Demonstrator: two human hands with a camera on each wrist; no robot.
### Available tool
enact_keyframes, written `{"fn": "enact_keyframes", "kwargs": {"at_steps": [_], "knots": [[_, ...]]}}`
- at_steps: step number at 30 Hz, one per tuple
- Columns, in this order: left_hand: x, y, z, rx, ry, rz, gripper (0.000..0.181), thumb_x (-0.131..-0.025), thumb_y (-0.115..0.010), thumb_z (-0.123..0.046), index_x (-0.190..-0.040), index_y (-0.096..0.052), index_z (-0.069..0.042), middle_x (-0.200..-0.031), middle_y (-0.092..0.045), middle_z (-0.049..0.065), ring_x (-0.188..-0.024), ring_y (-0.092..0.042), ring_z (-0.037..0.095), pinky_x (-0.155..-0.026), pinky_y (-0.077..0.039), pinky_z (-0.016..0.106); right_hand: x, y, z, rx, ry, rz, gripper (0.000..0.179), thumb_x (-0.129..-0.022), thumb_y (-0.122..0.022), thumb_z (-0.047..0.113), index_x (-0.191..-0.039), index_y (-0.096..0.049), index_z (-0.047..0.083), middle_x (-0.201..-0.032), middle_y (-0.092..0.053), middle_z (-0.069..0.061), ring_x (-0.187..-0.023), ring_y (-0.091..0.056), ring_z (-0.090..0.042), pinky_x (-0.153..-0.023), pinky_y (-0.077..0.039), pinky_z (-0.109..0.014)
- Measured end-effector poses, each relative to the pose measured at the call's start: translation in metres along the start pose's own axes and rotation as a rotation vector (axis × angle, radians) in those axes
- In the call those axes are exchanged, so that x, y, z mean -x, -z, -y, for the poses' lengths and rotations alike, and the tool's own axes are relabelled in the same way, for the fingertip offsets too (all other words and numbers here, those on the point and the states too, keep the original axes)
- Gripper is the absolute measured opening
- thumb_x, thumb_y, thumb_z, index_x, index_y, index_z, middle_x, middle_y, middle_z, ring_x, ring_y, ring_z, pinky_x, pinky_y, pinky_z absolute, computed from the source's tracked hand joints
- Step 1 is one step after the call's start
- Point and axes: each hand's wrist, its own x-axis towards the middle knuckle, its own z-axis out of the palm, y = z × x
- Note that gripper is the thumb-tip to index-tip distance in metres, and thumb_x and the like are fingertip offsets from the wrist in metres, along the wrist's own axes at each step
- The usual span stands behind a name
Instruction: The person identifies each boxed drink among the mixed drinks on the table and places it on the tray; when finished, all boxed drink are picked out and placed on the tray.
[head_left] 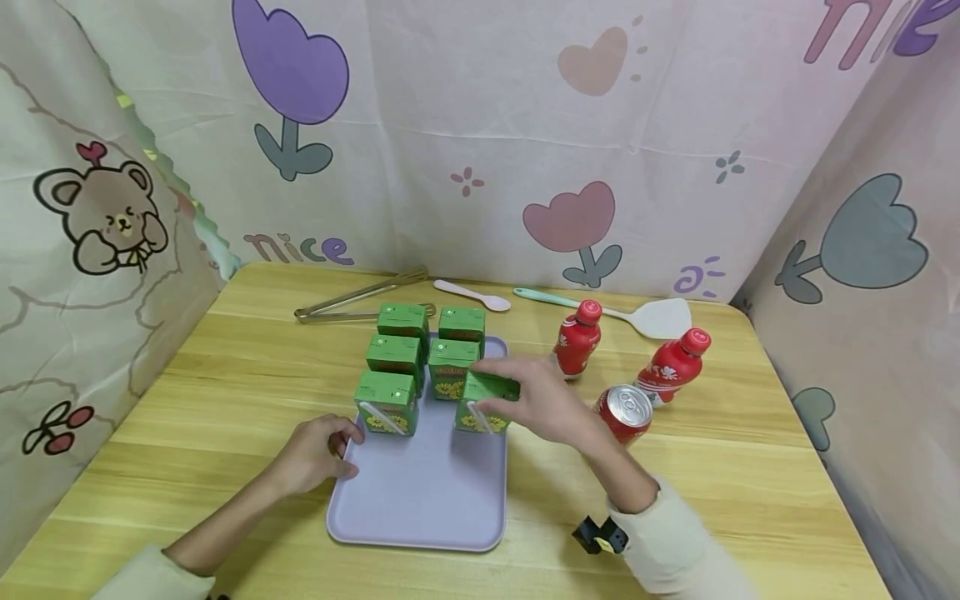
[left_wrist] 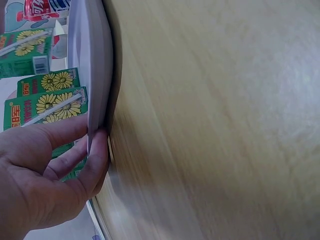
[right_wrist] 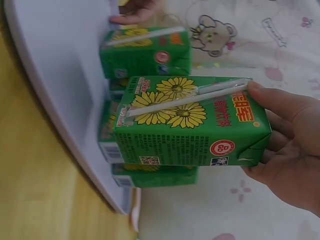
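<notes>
My left hand (head_left: 313, 457) pinches the left rim of a lilac tray (head_left: 420, 508); in the left wrist view its fingers (left_wrist: 97, 155) lie on both sides of that rim. A green drink carton (right_wrist: 190, 120) with yellow flowers and a white straw is held near its top by my right hand (head_left: 542, 398). It is over the tray's right side, in front of another carton (head_left: 453, 354). Several matching cartons stand upright in two columns on the tray's back half, among them the front left one (head_left: 386, 392).
To the right stand two red bottles (head_left: 577, 337) and a red can (head_left: 627, 408). Metal tongs (head_left: 352, 300), a pink spoon (head_left: 480, 296) and a white spatula (head_left: 660, 318) with a green handle lie at the back. A patterned cloth (head_left: 465, 108) hangs behind the table.
</notes>
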Motion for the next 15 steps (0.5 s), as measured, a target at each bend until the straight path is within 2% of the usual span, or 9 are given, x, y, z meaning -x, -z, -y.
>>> {"fn": "enact_keyframes", "kwargs": {"at_steps": [10,15], "knots": [[0.0,0.0,0.001,-0.001,-0.01,-0.001,0.034,-0.063,-0.08,0.005,-0.092,-0.065,-0.003,-0.082,-0.055,0.006,-0.074,-0.049,0.017,-0.057,-0.044,0.02,-0.015,-0.03,-0.006,0.013,0.017,0.029,0.045,-0.081,-0.074,0.022,-0.123,-0.063,0.01,-0.12,-0.066,-0.005,-0.108,-0.062,-0.017,-0.091,-0.051,-0.033],[-0.001,0.0,0.002,-0.009,-0.019,-0.001,0.033,-0.063,-0.079,0.005,-0.092,-0.065,-0.003,-0.081,-0.055,0.005,-0.074,-0.049,0.017,-0.057,-0.043,0.02,-0.021,-0.041,-0.007,0.036,0.027,0.041,0.044,-0.082,-0.074,0.021,-0.123,-0.063,0.008,-0.12,-0.067,-0.007,-0.108,-0.062,-0.02,-0.091,-0.051,-0.034]]}}
